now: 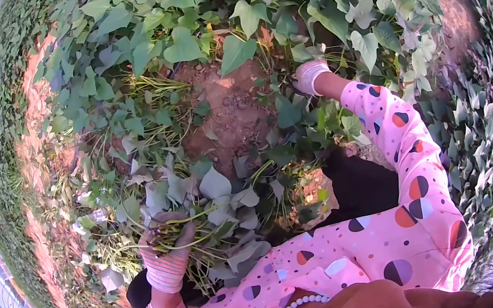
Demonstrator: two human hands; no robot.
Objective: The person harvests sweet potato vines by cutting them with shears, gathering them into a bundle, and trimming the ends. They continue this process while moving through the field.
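My left hand, in a striped work glove, is closed around a bunch of leafy vine cuttings. Their long green stems cross my fingers, and heart-shaped leaves hang to the right, close to my body. My right hand, gloved as well, reaches forward into the green vines at the edge of the bare soil. Its fingers are curled, with something dark beside them; leaves and shade hide what they grip.
Reddish-brown soil shows between the plants ahead of me. Dense heart-shaped leaves cover the far side. Cut stems stand at the left of the soil patch. A clear plastic bottle seems to lie at the left.
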